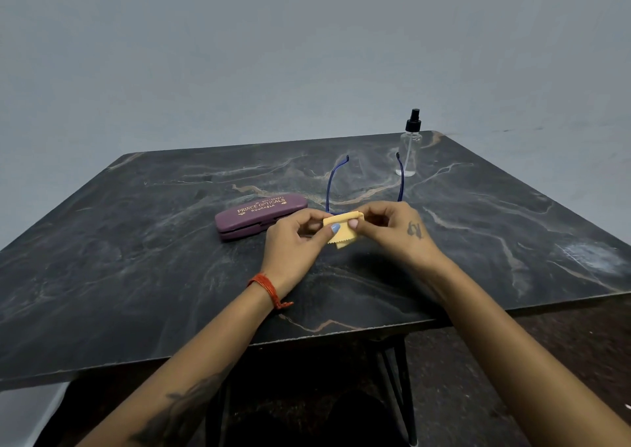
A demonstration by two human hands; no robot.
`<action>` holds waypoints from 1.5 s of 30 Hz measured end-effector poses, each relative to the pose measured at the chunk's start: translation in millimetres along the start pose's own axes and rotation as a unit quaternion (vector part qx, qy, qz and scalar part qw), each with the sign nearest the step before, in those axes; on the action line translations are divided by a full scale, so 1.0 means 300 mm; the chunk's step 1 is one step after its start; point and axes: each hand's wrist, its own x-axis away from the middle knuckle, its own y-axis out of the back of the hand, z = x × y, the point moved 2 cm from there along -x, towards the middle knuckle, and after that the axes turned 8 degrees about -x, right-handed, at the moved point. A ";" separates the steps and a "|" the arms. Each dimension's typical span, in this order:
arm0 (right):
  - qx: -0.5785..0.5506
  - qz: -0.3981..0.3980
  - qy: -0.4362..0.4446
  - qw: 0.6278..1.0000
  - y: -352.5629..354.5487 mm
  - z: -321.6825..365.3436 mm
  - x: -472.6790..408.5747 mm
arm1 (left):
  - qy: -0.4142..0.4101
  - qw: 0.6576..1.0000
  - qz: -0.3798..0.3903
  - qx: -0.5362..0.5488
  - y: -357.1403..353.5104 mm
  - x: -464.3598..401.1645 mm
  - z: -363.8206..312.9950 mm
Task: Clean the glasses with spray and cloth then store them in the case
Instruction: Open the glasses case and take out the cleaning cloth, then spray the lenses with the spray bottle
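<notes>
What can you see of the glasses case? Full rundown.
The glasses case is a maroon, hard-looking clamshell with rounded ends, lying flat and closed on the dark marble-look table. Its lid carries gold print reading PRINCE OPTICALS. A seam runs along the near side. It sits just left of the left hand, which seems not to touch it.

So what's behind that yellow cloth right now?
The glasses: two blue temple arms stick out past the yellow cloth toward the spray bottle. The left hand and right hand pinch the cloth; the lenses are covered.
</notes>
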 end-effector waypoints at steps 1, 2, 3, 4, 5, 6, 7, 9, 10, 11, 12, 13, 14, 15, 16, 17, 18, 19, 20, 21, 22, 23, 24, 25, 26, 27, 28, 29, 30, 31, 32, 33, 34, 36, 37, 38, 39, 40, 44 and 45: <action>-0.031 0.003 -0.018 0.999 0.005 0.002 0.003 | 0.023 0.999 0.012 0.031 -0.006 -0.003 0.001; -0.062 0.005 -0.037 0.997 0.009 0.001 0.006 | 0.050 0.996 0.025 0.065 -0.013 -0.004 0.000; -0.089 0.005 -0.055 0.995 0.012 0.000 0.008 | 0.074 0.992 0.036 0.097 -0.019 -0.004 -0.003; -0.109 0.005 -0.075 0.991 0.015 -0.003 0.010 | 0.094 0.988 0.044 0.118 -0.023 -0.004 -0.006; -0.123 0.004 -0.096 0.988 0.017 -0.005 0.011 | 0.110 0.984 0.050 0.128 -0.025 -0.004 -0.009; -0.134 0.001 -0.118 0.984 0.019 -0.011 0.011 | 0.121 0.983 0.054 0.131 -0.026 -0.003 -0.012; -0.142 -0.003 -0.137 0.980 0.019 -0.017 0.010 | 0.128 0.982 0.057 0.128 -0.027 -0.002 -0.011; -0.146 -0.018 -0.157 0.977 0.017 -0.026 0.009 | 0.134 0.983 0.058 0.108 -0.030 -0.001 -0.002; -0.132 -0.025 -0.157 0.978 0.015 -0.030 0.009 | 0.135 0.985 0.056 0.092 -0.033 0.000 0.002; -0.101 -0.031 -0.152 0.983 0.013 -0.036 0.011 | 0.135 0.986 0.054 0.075 -0.035 0.000 0.005; -0.059 -0.035 -0.142 0.987 0.013 -0.041 0.012 | 0.134 0.988 0.053 0.058 -0.037 0.001 0.006; -0.014 -0.038 -0.129 0.991 0.012 -0.045 0.015 | 0.130 0.989 0.052 0.042 -0.038 0.003 0.007; 0.027 -0.042 -0.116 0.992 0.012 -0.049 0.017 | 0.122 0.991 0.051 0.021 -0.038 0.004 0.005; 0.065 -0.046 -0.101 0.992 0.012 -0.049 0.019 | 0.111 0.993 0.051 -0.004 -0.038 0.006 0.004; 0.104 -0.048 -0.084 0.990 0.011 -0.048 0.020 | 0.097 0.993 0.053 -0.030 -0.038 0.007 0.002; 0.149 -0.049 -0.068 0.985 0.010 -0.045 0.021 | 0.083 0.993 0.057 -0.057 -0.040 0.010 0.002; 0.194 -0.048 -0.058 0.978 0.009 -0.043 0.022 | 0.069 0.992 0.060 -0.086 -0.042 0.012 0.002; 0.226 -0.047 -0.054 0.972 0.008 -0.041 0.023 | 0.052 0.990 0.059 -0.119 -0.044 0.013 0.002; 0.245 -0.046 -0.053 0.967 0.007 -0.038 0.025 | 0.036 0.987 0.057 -0.147 -0.045 0.014 0.002; 0.257 -0.046 -0.054 0.964 0.007 -0.038 0.027 | 0.021 0.984 0.054 -0.166 -0.046 0.015 0.002; 0.264 -0.046 -0.053 0.962 0.006 -0.038 0.028 | 0.008 0.983 0.052 -0.178 -0.048 0.016 0.002; 0.268 -0.045 -0.050 0.961 0.006 -0.037 0.031 | -0.004 0.981 0.049 -0.186 -0.049 0.017 0.004; 0.268 -0.043 -0.047 0.961 0.008 -0.036 0.034 | -0.017 0.979 0.044 -0.196 -0.051 0.019 0.005; 0.261 -0.039 -0.043 0.963 0.010 -0.034 0.037 | -0.034 0.977 0.038 -0.206 -0.053 0.021 0.006; 0.248 -0.037 -0.040 0.967 0.013 -0.034 0.039 | -0.054 0.975 0.028 -0.214 -0.056 0.023 0.005; 0.229 -0.039 -0.038 0.972 0.020 -0.034 0.043 | -0.075 0.973 0.018 -0.219 -0.058 0.025 0.003; 0.210 -0.042 -0.036 0.976 0.028 -0.033 0.048 | -0.096 0.971 0.008 -0.219 -0.061 0.027 -0.003; 0.192 -0.047 -0.036 0.980 0.039 -0.031 0.055 | -0.116 0.970 0.000 -0.214 -0.064 0.028 -0.012; 0.178 -0.052 -0.036 0.982 0.053 -0.031 0.061 | -0.137 0.969 -0.006 -0.205 -0.068 0.031 -0.024; 0.165 -0.058 -0.037 0.984 0.068 -0.034 0.069 | -0.156 0.969 -0.009 -0.193 -0.076 0.032 -0.040; 0.153 -0.064 -0.038 0.985 0.086 -0.037 0.078 | -0.173 0.969 -0.008 -0.179 -0.088 0.033 -0.057; 0.142 -0.071 -0.037 0.987 0.106 -0.039 0.088 | -0.188 0.969 -0.006 -0.162 -0.104 0.033 -0.077; 0.131 -0.078 -0.035 0.988 0.127 -0.040 0.097 | -0.202 0.969 -0.002 -0.145 -0.125 0.030 -0.098; 0.107 -0.099 -0.028 0.989 0.175 -0.040 0.108 | -0.225 0.967 0.005 -0.116 -0.174 0.021 -0.149; 0.092 -0.115 -0.023 0.989 0.200 -0.038 0.110 | -0.233 0.967 0.011 -0.102 -0.199 0.013 -0.177; 0.076 -0.131 -0.020 0.988 0.226 -0.035 0.110 | -0.239 0.967 0.017 -0.089 -0.224 0.005 -0.207; 0.062 -0.146 -0.017 0.987 0.251 -0.032 0.108 | -0.242 0.967 0.021 -0.080 -0.249 -0.007 -0.237; 0.048 -0.159 -0.013 0.986 0.276 -0.029 0.103 | -0.246 0.966 0.023 -0.074 -0.272 -0.022 -0.266; 0.019 -0.197 0.015 0.980 0.361 -0.011 0.050 | -0.234 0.970 0.021 -0.055 -0.351 -0.119 -0.377; 0.014 -0.208 0.021 0.978 0.379 -0.004 0.028 | -0.224 0.973 0.019 -0.049 -0.367 -0.152 -0.400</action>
